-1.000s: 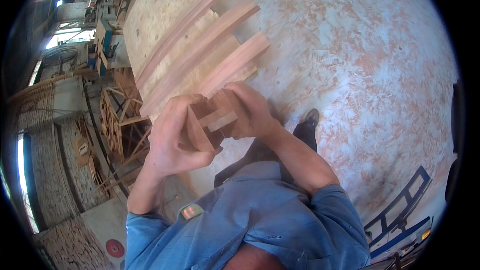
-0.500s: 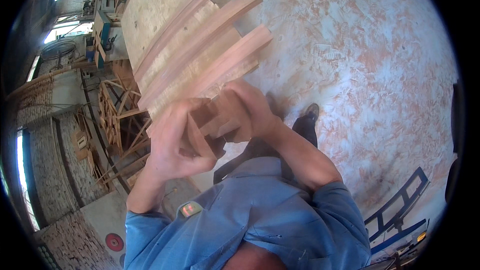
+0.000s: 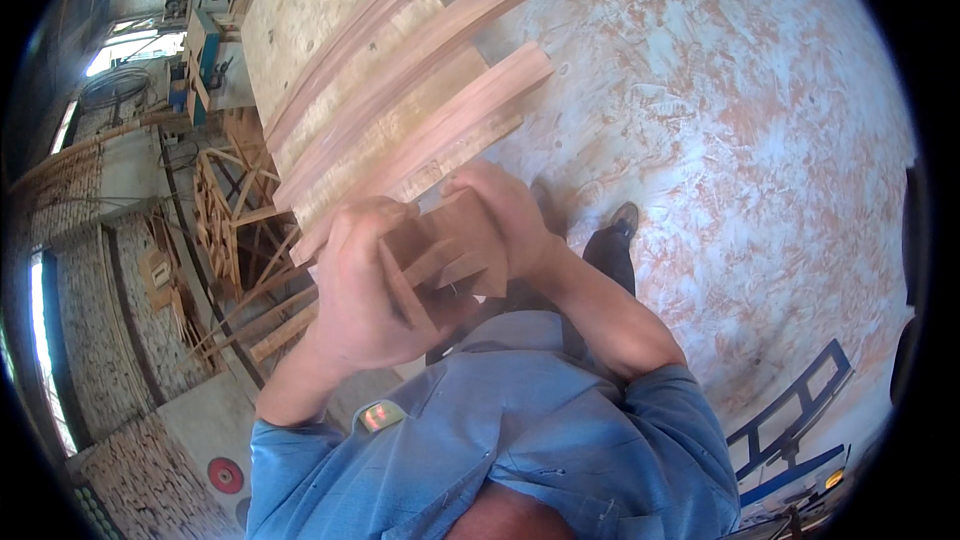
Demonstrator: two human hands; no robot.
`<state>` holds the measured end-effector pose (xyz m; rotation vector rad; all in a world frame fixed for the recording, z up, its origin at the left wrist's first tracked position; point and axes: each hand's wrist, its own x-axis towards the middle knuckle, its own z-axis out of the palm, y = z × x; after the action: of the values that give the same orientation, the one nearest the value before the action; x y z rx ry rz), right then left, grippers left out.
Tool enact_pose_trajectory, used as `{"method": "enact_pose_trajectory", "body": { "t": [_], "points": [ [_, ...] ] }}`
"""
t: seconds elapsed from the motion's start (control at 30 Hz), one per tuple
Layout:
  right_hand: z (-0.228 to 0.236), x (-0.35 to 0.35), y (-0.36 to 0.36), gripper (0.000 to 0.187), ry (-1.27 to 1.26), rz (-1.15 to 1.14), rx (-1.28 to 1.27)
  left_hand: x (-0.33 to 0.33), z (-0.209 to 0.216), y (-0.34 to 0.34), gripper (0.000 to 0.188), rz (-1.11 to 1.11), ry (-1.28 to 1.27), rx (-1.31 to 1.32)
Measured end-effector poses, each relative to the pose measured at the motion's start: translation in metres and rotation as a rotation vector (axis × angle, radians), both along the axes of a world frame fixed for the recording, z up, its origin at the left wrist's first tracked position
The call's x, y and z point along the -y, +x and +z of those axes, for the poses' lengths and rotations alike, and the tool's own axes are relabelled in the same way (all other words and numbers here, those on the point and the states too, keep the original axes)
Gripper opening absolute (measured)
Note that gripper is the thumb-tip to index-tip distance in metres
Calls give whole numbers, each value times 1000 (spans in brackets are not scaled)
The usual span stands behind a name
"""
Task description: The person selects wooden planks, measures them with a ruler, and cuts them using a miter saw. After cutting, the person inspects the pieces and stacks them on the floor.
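Note:
Close in front of my body, both hands hold short brown wooden blocks. My left hand is closed round a thin-edged wooden block, its fingers curled over the far end. My right hand grips wooden pieces with angled, notched ends from the right side. The blocks of the two hands meet or overlap between my palms; I cannot tell whether they are joined. Just beyond my hands, three long wooden strips lie across a plywood sheet.
Wooden offcuts and a frame of slats stand to the left. A red disc lies at the lower left. Painted, blotchy floor stretches to the right, with a blue metal frame at the lower right.
My left hand has turned and shifted slightly right, its thumb side dropping lower. The blocks in my right hand have tilted a little and come lower.

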<state>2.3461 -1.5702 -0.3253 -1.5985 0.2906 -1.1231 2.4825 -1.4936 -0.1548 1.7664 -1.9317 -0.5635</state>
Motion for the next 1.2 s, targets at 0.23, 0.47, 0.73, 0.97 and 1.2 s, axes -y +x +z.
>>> {"method": "enact_pose_trajectory", "body": {
  "t": [0.23,0.47,0.73,0.97,1.2],
  "points": [
    [-4,2,2,105,-4,17,24,6,-3,0,99,-14,-40,49],
    [1,12,11,97,-24,-33,87,13,-4,5,95,-11,-83,40],
    [-8,5,11,91,-16,-10,70,10,-4,9,95,-22,-69,-1],
    [-4,9,11,92,-39,23,54,15,-1,10,100,-43,-105,9],
    [-2,12,17,91,-45,-16,56,25,5,15,90,-40,-132,34]
  ]
}}
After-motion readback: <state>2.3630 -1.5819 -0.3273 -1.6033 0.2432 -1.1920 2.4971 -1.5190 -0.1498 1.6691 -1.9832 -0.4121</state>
